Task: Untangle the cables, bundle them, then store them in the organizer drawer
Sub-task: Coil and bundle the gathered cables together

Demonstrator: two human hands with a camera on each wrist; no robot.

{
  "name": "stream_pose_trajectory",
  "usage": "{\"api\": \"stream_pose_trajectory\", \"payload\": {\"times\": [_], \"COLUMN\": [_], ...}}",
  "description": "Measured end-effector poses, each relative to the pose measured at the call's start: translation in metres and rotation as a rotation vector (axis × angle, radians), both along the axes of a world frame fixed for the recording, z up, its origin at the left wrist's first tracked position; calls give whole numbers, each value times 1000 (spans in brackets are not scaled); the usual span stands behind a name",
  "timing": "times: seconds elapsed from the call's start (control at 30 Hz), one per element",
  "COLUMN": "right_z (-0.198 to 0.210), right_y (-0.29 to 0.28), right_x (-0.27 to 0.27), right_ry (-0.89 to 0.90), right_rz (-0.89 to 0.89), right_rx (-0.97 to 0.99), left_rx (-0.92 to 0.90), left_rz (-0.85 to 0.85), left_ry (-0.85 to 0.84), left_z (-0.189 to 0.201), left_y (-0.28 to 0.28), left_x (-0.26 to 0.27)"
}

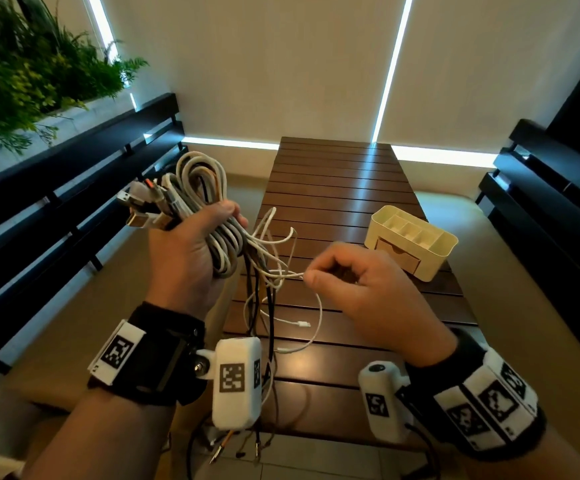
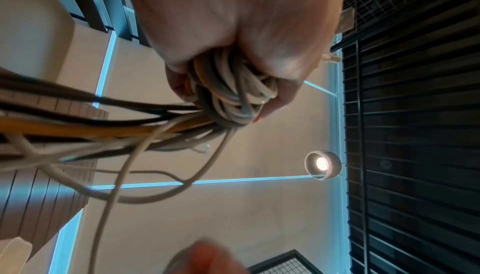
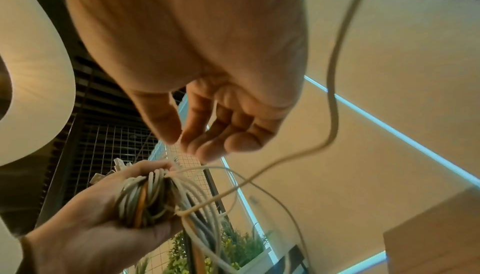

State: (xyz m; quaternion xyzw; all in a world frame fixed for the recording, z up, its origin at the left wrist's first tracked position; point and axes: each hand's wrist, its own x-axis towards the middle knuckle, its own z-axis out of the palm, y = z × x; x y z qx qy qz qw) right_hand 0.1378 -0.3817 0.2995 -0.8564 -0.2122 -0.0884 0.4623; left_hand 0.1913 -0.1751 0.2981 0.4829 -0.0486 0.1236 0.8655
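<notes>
The fingers of the left hand are curled tightly round a coiled bundle of cables, which is held upright in the air to the left of the counter. Plug ends are seen projecting from the bundle on the side away from the thumb. From the underside of the fist, loose cable tails in white, black and orange are hung down past the near edge of the counter.

A thin white cable is pinched between the thumb and forefinger of the right hand, just beside the bundle; the remaining fingers are curled loosely inward. This cable is led from the pinch back into the tangle below the left hand, and its free end with a white plug is laid on the counter.

A cream organizer with a small front drawer is placed on the counter, beyond the right hand and apart from it. The drawer is shown closed.
</notes>
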Motion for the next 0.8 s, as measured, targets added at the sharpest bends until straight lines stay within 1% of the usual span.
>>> {"api": "stream_pose_trajectory", "payload": {"times": [0.1,0.17,0.2,0.23,0.3,0.33,0.37,0.43,0.57,0.6,0.63,0.7,0.73,0.77,0.8], "right_z": [8,19,23,26,24,20,16,12,12,12,11,3,-5,-13,-19], "right_y": [3,2,1,1,2,2,1,-5,-36,-44,-51,-58,-57,-56,-55], "right_x": [5,8,11,12,13,12,12,14,30,34,38,42,45,46,47], "right_ry": [-87,-57,1,74,203,224,209,128,-20,-83,-172,-363,-407,-383,-309], "right_rz": [-93,-148,-155,-135,-46,-9,1,-45,-270,-341,-412,-494,-496,-487,-480], "right_rx": [189,257,225,148,-4,-17,22,135,257,233,150,-120,-226,-276,-277], "left_rx": [52,107,125,138,154,169,185,203,181,174,173,167,156,147,147], "left_rz": [-81,-149,-197,-244,-312,-320,-321,-331,-430,-475,-513,-554,-562,-563,-560], "left_ry": [0,-30,-51,-68,-82,-82,-83,-73,-8,0,-1,-3,0,-1,-5], "left_z": [1,1,1,1,1,0,-2,-9,-23,-25,-26,-26,-25,-24,-22], "left_y": [-8,-13,-16,-19,-24,-25,-25,-21,-5,-1,2,3,1,-1,-3], "left_x": [-10,-17,-20,-23,-27,-27,-28,-28,-28,-29,-30,-32,-32,-32,-32]}}
